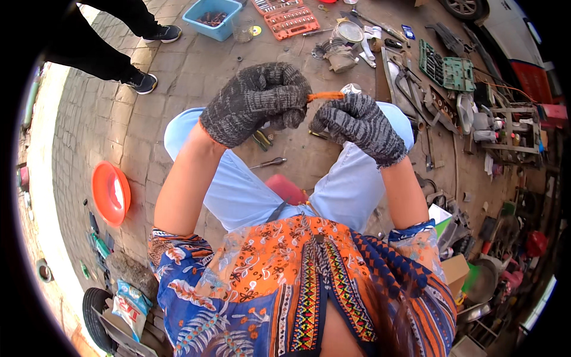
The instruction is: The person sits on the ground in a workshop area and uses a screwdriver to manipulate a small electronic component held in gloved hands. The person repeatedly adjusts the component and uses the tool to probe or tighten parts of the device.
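Observation:
My left hand (pixel 254 102), in a grey knitted glove, is closed on one end of a short, thin orange strip (pixel 326 95) above my lap. My gloved right hand (pixel 360 124) grips the other end, its fingers curled. Below them on the ground lie yellow-and-black pliers (pixel 262 140), partly hidden by my left hand, and a metal hand tool (pixel 269 162) with a dark handle. My knees are spread to either side in light blue jeans (pixel 217 196).
Another person's legs (pixel 95 59) stand at upper left, near a blue tub (pixel 208 31). An orange basin (pixel 111 193) lies left. Open socket cases (pixel 291 27), (pixel 446 74), metal parts (pixel 342 59) and a crate rack (pixel 508 137) surround me ahead and right. A car (pixel 505 24) is at upper right.

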`<act>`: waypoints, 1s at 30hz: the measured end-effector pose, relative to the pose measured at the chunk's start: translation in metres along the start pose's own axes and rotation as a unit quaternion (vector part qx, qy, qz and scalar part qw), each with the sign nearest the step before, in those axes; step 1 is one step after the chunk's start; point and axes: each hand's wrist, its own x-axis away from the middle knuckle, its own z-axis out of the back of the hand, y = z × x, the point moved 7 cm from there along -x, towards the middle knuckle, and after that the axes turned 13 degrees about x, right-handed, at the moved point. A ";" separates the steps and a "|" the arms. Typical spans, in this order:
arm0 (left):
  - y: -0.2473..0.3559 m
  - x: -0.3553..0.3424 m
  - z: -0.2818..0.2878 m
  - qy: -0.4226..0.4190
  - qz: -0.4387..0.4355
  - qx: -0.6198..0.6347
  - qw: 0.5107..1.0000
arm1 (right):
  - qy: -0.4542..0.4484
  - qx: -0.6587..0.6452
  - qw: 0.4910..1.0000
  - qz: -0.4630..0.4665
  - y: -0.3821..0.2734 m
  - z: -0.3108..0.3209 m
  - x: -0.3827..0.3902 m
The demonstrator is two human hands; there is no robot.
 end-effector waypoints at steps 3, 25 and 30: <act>-0.017 0.001 -0.008 -0.082 0.026 -0.180 0.980 | 0.093 0.112 0.984 0.107 -0.005 0.018 -0.008; -0.031 0.007 0.026 0.012 0.042 0.079 0.996 | -0.073 0.092 0.993 0.029 0.005 -0.026 -0.006; -0.044 0.005 0.010 -0.102 0.016 -0.260 0.960 | 0.050 0.046 0.997 -0.029 0.019 0.008 -0.028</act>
